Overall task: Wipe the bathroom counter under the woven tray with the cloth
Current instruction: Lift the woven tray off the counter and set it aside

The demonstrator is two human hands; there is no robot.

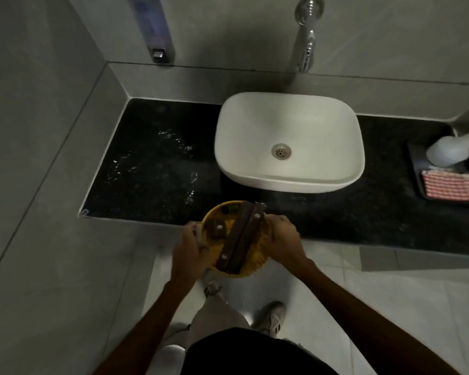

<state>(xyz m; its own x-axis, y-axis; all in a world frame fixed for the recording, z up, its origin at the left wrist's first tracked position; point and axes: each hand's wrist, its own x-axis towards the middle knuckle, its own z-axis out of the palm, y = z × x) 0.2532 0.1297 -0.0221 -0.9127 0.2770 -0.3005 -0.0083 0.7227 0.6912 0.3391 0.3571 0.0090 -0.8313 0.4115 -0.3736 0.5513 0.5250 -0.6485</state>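
I hold a round yellow woven tray with a dark brown strap handle across it, in front of the black counter's front edge and partly over the floor. My left hand grips its left rim and my right hand grips its right rim. Small dark items lie inside the tray. The counter's left part shows glinting wet streaks. A red-and-white striped cloth lies folded on a dark tray at the far right of the counter.
A white basin sits on the counter's middle under a chrome wall tap. A white spray bottle stands behind the cloth. A soap dispenser hangs on the wall at the left. My shoes are on the tiled floor below.
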